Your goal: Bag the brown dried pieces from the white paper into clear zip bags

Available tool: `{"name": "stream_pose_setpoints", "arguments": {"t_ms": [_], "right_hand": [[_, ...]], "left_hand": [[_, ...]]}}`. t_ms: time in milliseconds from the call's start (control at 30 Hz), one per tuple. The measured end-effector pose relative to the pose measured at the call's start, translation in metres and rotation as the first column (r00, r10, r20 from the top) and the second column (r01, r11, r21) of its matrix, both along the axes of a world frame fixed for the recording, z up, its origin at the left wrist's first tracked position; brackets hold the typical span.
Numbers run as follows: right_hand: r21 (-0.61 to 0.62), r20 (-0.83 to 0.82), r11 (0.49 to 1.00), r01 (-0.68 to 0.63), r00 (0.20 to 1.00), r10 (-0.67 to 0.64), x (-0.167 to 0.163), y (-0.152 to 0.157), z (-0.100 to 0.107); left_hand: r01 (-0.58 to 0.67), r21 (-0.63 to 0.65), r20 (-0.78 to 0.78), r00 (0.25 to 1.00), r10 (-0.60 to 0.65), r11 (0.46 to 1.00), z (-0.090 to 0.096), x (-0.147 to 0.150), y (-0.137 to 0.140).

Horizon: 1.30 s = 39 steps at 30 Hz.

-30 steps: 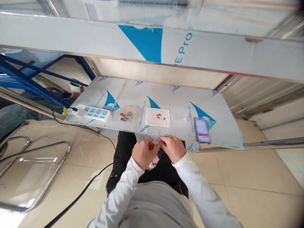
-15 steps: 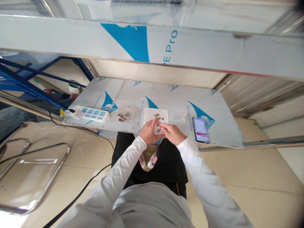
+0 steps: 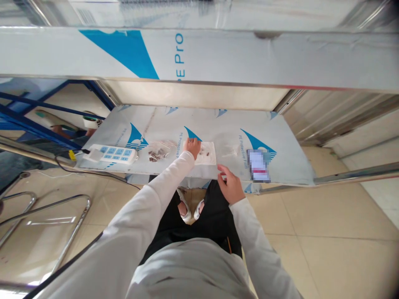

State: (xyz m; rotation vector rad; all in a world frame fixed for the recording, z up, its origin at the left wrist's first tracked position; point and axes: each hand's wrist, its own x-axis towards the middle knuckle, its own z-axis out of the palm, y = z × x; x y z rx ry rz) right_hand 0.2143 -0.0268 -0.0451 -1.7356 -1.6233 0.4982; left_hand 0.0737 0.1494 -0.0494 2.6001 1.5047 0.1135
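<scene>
A white square sheet (image 3: 209, 158), perhaps paper or cloth, lies near the table's front edge with a few small dark pieces (image 3: 204, 153) on it. Over the sheet's left side is my left hand (image 3: 192, 147), its fingers curled downward; whatever they may hold is hidden. My right hand (image 3: 231, 186) hovers at the front edge, right of the sheet, with thumb and forefinger apart and nothing visible between them. To the left lies a clear plastic bag (image 3: 170, 147) with several small brown pieces (image 3: 158, 154) at it. Another clear bag (image 3: 230, 152) rests right of the sheet.
A white power strip (image 3: 114, 153) with a plugged-in black cable is on the table's left. A phone (image 3: 258, 166) lies at the right. A film-covered shelf (image 3: 218, 56) spans above the table (image 3: 289, 158). A metal-framed chair (image 3: 77, 220) stands at lower left.
My hands were together over the sheet's front part, pinching something small. They have separated: the left went up and left, the right drew back to the table edge. The view shifted slightly.
</scene>
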Motion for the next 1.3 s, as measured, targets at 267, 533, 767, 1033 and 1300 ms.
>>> {"name": "stream_pose_setpoints", "arguments": {"t_ms": [267, 533, 767, 1033, 1300], "right_hand": [[-0.038, -0.062, 0.999, 0.014, 0.998, -0.016, -0.007, -0.065, -0.010], [-0.060, -0.053, 0.998, 0.025, 0.998, -0.028, -0.013, -0.079, -0.014], [-0.095, -0.065, 0.995, 0.002, 0.998, -0.008, -0.016, -0.082, -0.025], [-0.119, -0.427, 0.985, 0.122, 0.890, -0.162, -0.016, -0.038, -0.002], [-0.213, -0.556, 0.975, 0.068, 0.812, -0.178, -0.014, 0.064, 0.023]], "left_hand": [[0.109, -0.060, -0.077, 0.991, -0.113, 0.992, -0.008, 0.014, 0.025], [0.174, -0.076, -0.092, 0.979, -0.181, 0.982, -0.010, 0.026, 0.028], [0.125, -0.061, -0.039, 0.991, -0.128, 0.990, 0.005, 0.016, 0.023], [0.033, -0.047, 0.162, 0.987, -0.025, 0.998, 0.028, -0.016, -0.033], [0.056, -0.056, 0.453, 0.891, -0.025, 0.997, 0.037, -0.029, -0.070]]}}
